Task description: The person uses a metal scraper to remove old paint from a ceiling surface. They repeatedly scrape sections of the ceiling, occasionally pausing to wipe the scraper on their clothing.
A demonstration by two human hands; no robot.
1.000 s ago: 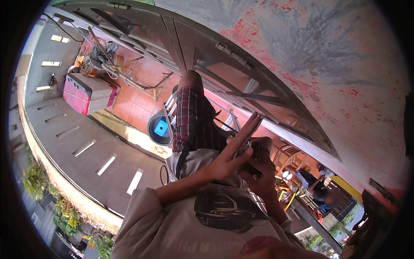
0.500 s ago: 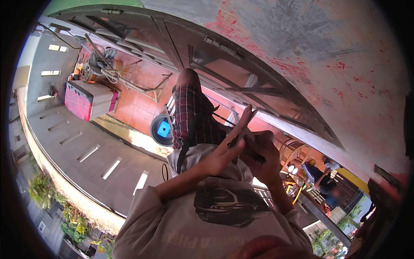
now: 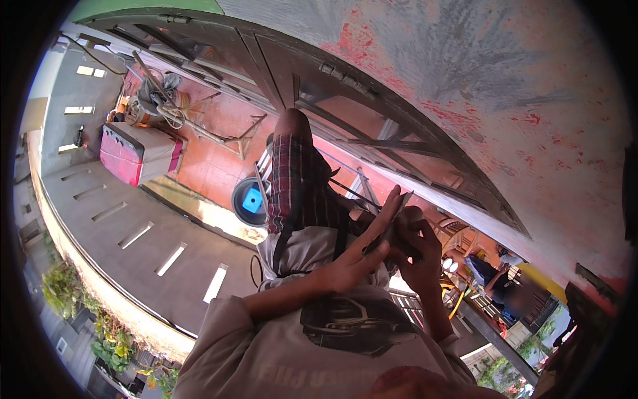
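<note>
My left hand [image 3: 364, 258] grips a thin, flat, dark object shaped like a phone [image 3: 391, 225], seen nearly edge-on above my lap. Its fingers lie stretched along the back of it, and the thumb is on the other side. Close to the object's front face is my right hand [image 3: 420, 247]. Its fingers are bent and apart, and nothing shows in them. The front face itself is turned away from view. Below the hands is my leg in plaid shorts [image 3: 302, 179], with a dark strap [image 3: 282, 246] across it.
A grey wall with slots [image 3: 126, 219] runs along the left. On the tiled floor [image 3: 216, 166] stand a black tub with a blue item [image 3: 251, 199], a pink-and-white box [image 3: 136, 153] and a wooden frame [image 3: 232, 136]. Dark window frames [image 3: 319, 86] line the right. Another person [image 3: 502, 282] is at far right.
Both hands and the flat object have shifted slightly right and down. My right hand's fingers have spread a little away from the object.
</note>
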